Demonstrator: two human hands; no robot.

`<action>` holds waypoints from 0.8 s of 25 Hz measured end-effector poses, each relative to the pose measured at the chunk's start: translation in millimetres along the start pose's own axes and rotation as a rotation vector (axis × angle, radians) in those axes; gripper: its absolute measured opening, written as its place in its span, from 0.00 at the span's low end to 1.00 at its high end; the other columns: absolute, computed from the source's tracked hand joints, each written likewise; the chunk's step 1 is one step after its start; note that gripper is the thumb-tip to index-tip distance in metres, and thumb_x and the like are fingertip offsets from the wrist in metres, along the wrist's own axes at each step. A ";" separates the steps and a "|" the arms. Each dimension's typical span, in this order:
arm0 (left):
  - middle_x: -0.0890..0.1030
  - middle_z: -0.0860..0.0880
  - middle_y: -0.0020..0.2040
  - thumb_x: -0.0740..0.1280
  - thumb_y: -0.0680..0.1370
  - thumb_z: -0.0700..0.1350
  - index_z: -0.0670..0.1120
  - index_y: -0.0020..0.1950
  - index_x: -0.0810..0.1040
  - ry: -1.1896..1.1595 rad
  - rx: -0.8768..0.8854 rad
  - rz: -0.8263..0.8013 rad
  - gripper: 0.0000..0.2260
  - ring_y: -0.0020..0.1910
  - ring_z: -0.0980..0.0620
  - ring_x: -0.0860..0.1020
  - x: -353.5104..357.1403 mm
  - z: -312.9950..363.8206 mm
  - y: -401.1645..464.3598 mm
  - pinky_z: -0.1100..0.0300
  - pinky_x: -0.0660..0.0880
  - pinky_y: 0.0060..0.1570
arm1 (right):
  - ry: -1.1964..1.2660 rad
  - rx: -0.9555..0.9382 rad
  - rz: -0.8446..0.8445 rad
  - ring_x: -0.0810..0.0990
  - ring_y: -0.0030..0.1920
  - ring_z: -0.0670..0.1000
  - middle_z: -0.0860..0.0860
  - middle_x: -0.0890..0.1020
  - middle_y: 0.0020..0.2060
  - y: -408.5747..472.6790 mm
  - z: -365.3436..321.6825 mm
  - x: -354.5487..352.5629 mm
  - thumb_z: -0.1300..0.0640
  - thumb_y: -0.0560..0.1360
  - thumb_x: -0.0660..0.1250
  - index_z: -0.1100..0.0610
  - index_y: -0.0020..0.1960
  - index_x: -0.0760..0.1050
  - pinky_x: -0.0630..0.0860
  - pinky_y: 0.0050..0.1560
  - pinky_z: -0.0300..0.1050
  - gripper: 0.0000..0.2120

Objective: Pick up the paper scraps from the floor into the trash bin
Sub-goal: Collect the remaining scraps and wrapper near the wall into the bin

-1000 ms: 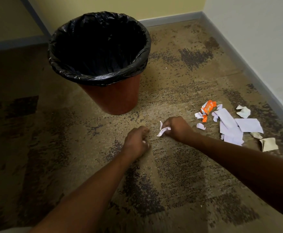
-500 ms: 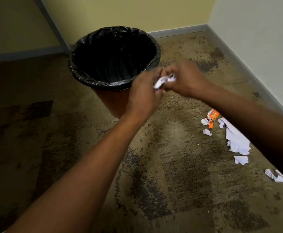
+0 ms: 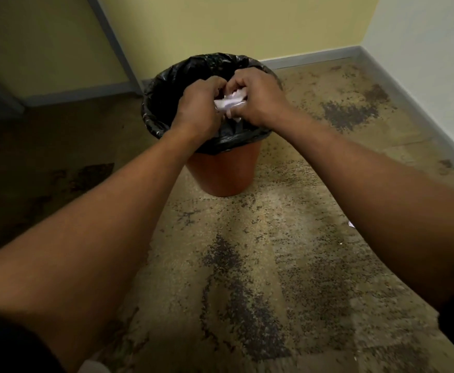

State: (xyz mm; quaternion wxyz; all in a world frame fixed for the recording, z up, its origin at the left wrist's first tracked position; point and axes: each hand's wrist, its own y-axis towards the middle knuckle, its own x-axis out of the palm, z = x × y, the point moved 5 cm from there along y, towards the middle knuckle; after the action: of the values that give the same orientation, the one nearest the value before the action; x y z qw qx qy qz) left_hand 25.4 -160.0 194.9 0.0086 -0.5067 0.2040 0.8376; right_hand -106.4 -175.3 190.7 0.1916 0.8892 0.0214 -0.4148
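Crumpled white paper scraps (image 3: 229,103) sit bunched between both hands, directly above the mouth of the trash bin (image 3: 220,170). Left hand (image 3: 197,109) is curled tight against the wad from one side; right hand (image 3: 258,99) pinches it from the other, fingers closed on paper. Scraps look featherlight, soft, crushable, likely to flutter or drift on release, so best kept balled up and let go low over the black liner (image 3: 166,84). A tiny white fleck (image 3: 351,224) beside the right forearm may be another scrap on the carpet (image 3: 247,251), too small to confirm. No print, logo or label readable anywhere.
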 end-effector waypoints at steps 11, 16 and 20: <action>0.79 0.43 0.57 0.63 0.76 0.33 0.44 0.67 0.78 -0.005 0.196 0.085 0.20 0.54 0.46 0.78 12.6 50.0 -6.8 0.60 0.72 0.51 | 0.083 0.036 0.191 0.80 0.47 0.44 0.47 0.81 0.49 -38.0 22.5 -65.0 0.61 0.70 0.73 0.52 0.48 0.80 0.79 0.47 0.39 0.09; 0.80 0.47 0.53 0.62 0.76 0.34 0.46 0.61 0.81 -0.189 0.359 0.080 0.17 0.52 0.52 0.77 59.1 129.6 -26.4 0.60 0.74 0.51 | 0.012 0.136 0.249 0.79 0.39 0.44 0.47 0.82 0.42 -108.6 83.0 -117.5 0.62 0.68 0.72 0.55 0.45 0.80 0.75 0.42 0.36 0.07; 0.78 0.45 0.60 0.67 0.74 0.35 0.46 0.65 0.79 -0.258 0.363 -0.242 0.20 0.50 0.47 0.80 143.3 171.7 -52.7 0.58 0.74 0.54 | -0.122 0.346 0.139 0.80 0.39 0.52 0.53 0.82 0.47 -194.7 163.6 -139.8 0.66 0.65 0.72 0.55 0.48 0.80 0.73 0.43 0.40 0.13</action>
State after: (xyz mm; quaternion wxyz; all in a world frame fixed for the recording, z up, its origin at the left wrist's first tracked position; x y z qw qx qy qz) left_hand -177.8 -79.1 124.5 0.2256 -0.4065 0.2863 0.8378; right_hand -355.7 -36.8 136.7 0.0653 0.8814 -0.1235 -0.4512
